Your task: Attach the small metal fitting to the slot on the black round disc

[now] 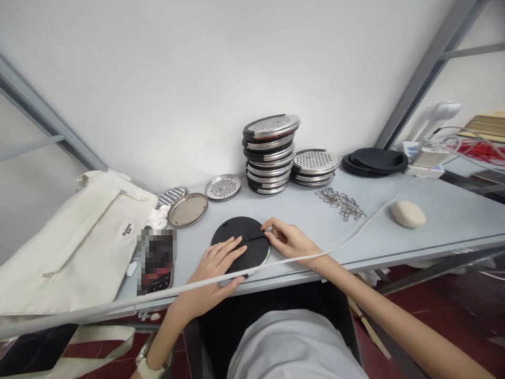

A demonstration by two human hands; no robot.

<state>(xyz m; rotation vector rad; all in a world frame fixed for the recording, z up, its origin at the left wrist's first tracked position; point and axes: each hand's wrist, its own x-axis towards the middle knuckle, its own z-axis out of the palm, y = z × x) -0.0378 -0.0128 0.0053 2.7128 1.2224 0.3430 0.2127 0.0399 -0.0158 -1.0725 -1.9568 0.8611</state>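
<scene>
A round black disc (240,239) lies on the table near its front edge, with a strip across its middle and a pale, patterned edge at the lower right. Over its left part my left hand (219,260) rests flat, fingers stretched out, thumb by the near rim. At the right rim, my right hand (290,239) pinches a small metal piece (270,232) against the end of the strip; its exact shape is too small to tell. Beyond that hand lies a loose pile of small metal clips (341,203).
Stacked metal grater discs with black rims (272,152) stand by the wall, beside a shorter stack (315,163) and black discs (374,160). Loose metal discs (223,188) and a cream bag (79,242) are left. A white cable (300,258) crosses before my hands; a pale rounded object (408,213) sits right.
</scene>
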